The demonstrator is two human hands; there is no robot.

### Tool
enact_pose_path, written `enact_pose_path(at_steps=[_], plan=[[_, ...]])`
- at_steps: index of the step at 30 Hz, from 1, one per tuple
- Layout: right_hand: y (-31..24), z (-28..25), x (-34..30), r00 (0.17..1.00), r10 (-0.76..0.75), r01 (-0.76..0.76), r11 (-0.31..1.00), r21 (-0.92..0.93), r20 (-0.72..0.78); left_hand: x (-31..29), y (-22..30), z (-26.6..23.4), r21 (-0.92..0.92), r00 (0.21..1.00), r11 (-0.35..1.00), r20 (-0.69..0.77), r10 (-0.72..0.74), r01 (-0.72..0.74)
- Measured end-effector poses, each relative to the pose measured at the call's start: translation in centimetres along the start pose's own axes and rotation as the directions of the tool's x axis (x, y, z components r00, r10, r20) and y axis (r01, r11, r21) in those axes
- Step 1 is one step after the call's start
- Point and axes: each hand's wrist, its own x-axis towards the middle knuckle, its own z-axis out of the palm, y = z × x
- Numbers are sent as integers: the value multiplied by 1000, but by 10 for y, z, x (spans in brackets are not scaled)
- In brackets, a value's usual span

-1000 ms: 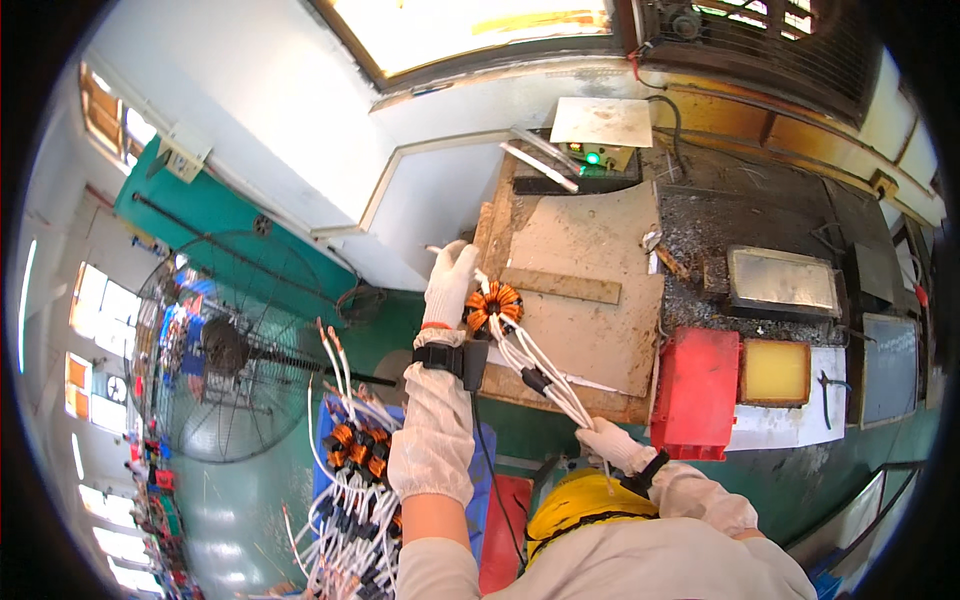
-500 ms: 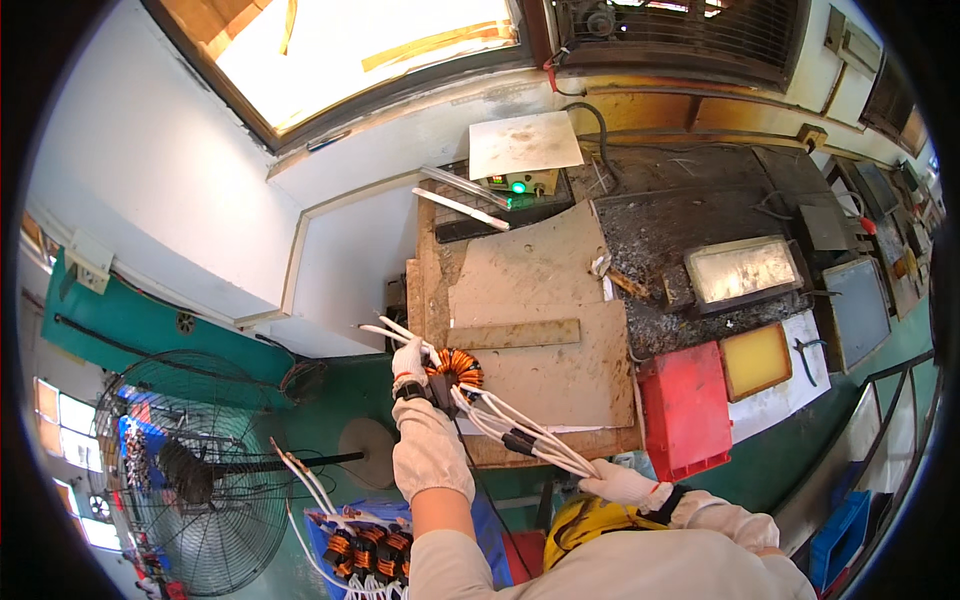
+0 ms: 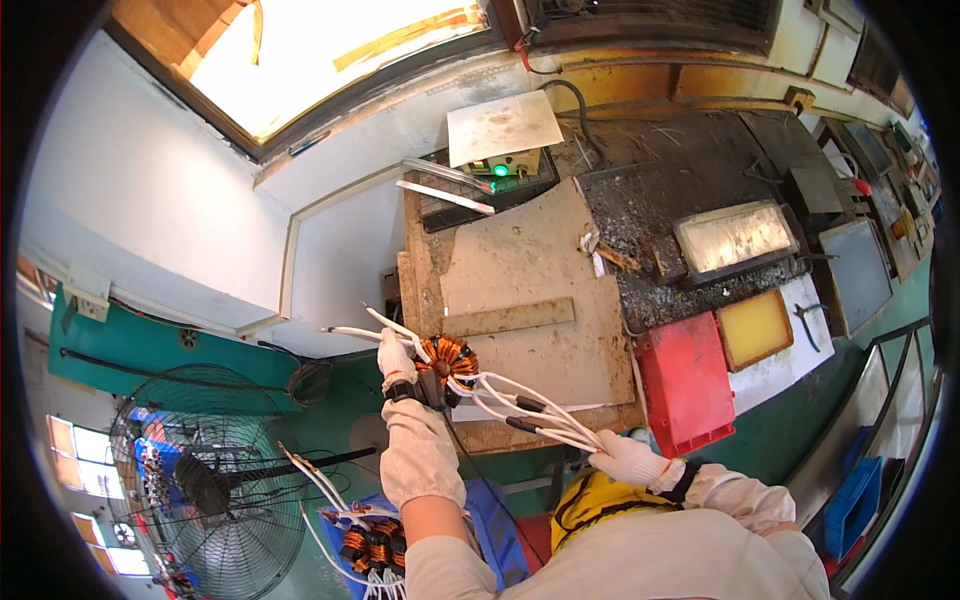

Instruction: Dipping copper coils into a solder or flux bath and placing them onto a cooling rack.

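Note:
A ring-shaped coil (image 3: pixel 450 356) wound with orange-copper wire hangs over the table's near left edge. My gloved left hand (image 3: pixel 394 362) is closed at its left side, around the coil's short white leads (image 3: pixel 352 331), whose tips stick out to the left. Long white wires (image 3: pixel 540 404) with dark sleeves run from the coil to the right. Their far ends are gripped in my gloved right hand (image 3: pixel 632 460), near the front of my body. My left fingers are partly hidden behind the hand.
A flat wooden strip (image 3: pixel 508 317) lies on the cardboard-covered table (image 3: pixel 530 250). Right of it stand a red bin (image 3: pixel 686 385), a yellow block in a frame (image 3: pixel 754 330) and a silvery-surfaced pot (image 3: pixel 735 240). A fan (image 3: pixel 205 480) and a blue crate of similar coils (image 3: pixel 375 545) are at lower left.
The coil has turned to show more of its wound face. Its short leads have spread farther apart, and the long wires are fanned out more. Both hands still hold the wires.

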Motion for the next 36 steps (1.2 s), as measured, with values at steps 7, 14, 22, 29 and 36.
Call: enact_pose_path(at_steps=[7, 14, 22, 29, 36], plan=[[-5, -44, -66, 985, -128, 128, 992, -2, -113, -62, 59, 20, 3, 902, 946, 305, 307, -323], [44, -130, -156, 925, -246, 179, 955, -237, -291, -183, 85, 51, -102, 756, 938, 567, 327, -330], [114, -232, -252, 861, -154, -29, 937, -349, -484, -295, 30, 107, 6, 658, 985, 745, 110, -171], [173, -289, -267, 831, -9, -228, 906, -356, -556, -326, -31, 152, -1, 550, 1000, 835, -11, 23], [235, -292, -229, 808, -55, -244, 875, -418, -587, -323, -64, 173, 43, 655, 982, 740, -155, 183]])
